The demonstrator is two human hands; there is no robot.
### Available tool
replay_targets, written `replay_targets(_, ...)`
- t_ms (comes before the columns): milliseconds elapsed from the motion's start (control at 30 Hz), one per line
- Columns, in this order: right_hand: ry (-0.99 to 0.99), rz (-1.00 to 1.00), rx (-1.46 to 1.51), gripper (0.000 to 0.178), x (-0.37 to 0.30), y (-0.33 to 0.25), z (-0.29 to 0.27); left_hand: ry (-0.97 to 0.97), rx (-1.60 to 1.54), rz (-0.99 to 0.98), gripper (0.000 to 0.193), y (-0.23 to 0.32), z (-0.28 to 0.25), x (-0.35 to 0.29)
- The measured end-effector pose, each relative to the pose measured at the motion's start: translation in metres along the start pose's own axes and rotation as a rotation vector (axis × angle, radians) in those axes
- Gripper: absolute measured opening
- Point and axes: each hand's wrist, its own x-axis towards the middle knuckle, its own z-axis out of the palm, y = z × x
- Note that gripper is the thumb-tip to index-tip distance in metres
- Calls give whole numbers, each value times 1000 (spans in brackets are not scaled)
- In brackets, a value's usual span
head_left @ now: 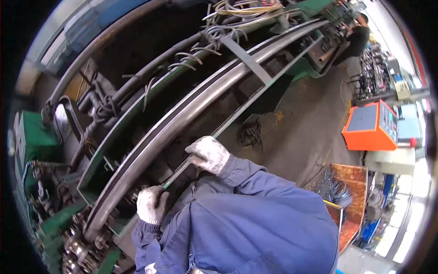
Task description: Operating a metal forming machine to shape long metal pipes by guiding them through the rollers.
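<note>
Gloved left hand (152, 204) and right hand (208, 154), fingers closed around a thin metal rod (179, 171) beside the green machine frame (114, 132); oily concrete floor (301, 123), orange control box (370, 127) beyond.

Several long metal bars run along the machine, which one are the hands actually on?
The thin rod at the machine's near edge: both gloved hands, left hand and right hand, are closed around it. The wide dark strip lies untouched beyond it.

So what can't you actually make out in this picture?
- Head view: the left hand and right hand are in white gloves, so the fingers' grip on the thin metal strip is hidden.
- The strip's near end is covered by the left glove.
- The orange control box buttons are too small.
</note>
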Motion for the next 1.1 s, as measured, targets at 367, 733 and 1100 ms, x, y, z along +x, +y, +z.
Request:
replay_targets(367,282,482,-45,32,-81,-59,-21,-74,37,241,38,-8,3,6)
replay_targets(733,356,629,-14,27,-138,-93,-24,-80,147,223,40,-13,16,0)
replay_targets(1100,231,668,-46,29,-205,-24,-72,-122,383,30,27,10,44,23)
